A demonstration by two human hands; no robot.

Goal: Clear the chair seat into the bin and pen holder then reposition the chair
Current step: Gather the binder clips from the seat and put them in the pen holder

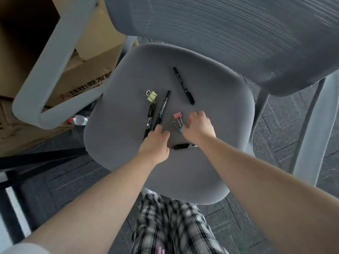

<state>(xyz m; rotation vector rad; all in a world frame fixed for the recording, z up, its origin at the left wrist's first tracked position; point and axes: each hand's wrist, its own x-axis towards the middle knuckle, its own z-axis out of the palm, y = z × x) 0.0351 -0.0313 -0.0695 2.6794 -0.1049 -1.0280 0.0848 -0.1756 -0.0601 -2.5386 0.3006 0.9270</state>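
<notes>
A grey office chair seat point(117, 85) carries several black pens and three binder clips. One pen point(184, 85) lies toward the backrest; two pens point(162, 107) point(150, 118) lie side by side left of centre. A yellow clip point(151, 96) rests at their far ends. A pink clip point(177, 115) and a teal clip point(180, 129) sit near centre. Another pen point(183, 146) lies between my wrists. My left hand point(156, 143) hovers at the near ends of the two pens, fingers curled. My right hand point(199, 127) has its fingertips touching the teal clip. Bin and pen holder are out of view.
The chair's mesh backrest point(229, 33) rises at the top right, its left armrest point(55, 74) at the left. Cardboard boxes point(88, 52) stand behind the armrest, with a plastic bottle point(79, 120) on the floor. Dark carpet tiles surround the chair.
</notes>
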